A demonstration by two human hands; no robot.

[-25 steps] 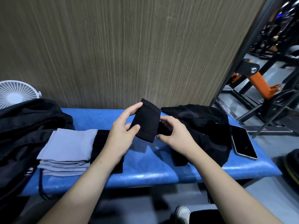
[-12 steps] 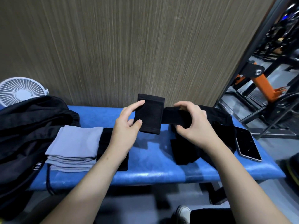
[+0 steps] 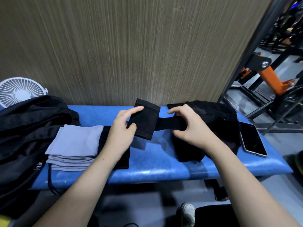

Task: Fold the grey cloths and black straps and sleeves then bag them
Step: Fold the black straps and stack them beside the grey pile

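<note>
Above the middle of the blue desk (image 3: 157, 169), both hands hold one black strap (image 3: 165, 124) clear of the surface. The left hand (image 3: 122, 133) pinches the strap's wider folded pad between thumb and forefinger, the pad tilted with its top edge toward 12 o'clock. The right hand (image 3: 191, 128) has its fingers curled round the narrower band that runs out of the pad toward 3 o'clock.

At 9 o'clock from the hands, a stack of folded grey cloths (image 3: 73, 145) lies on the desk, and just beside it, partly under the left forearm, sits a folded black piece (image 3: 121, 158). At 3 o'clock, behind and under the right hand, a loose heap of black sleeves (image 3: 218, 126) is spread over the desk. A phone (image 3: 252, 140) lies face up at the heap's right edge, near the end of the desk.

At far 9 o'clock a black bag (image 3: 27, 128) slumps over the desk's left end, touching the grey stack, with a white fan (image 3: 19, 91) behind it against the wood-grain wall (image 3: 131, 46). At 2 o'clock stands gym equipment with an orange arm (image 3: 272, 77). A shoe (image 3: 186, 210) shows on the floor at 6 o'clock.
</note>
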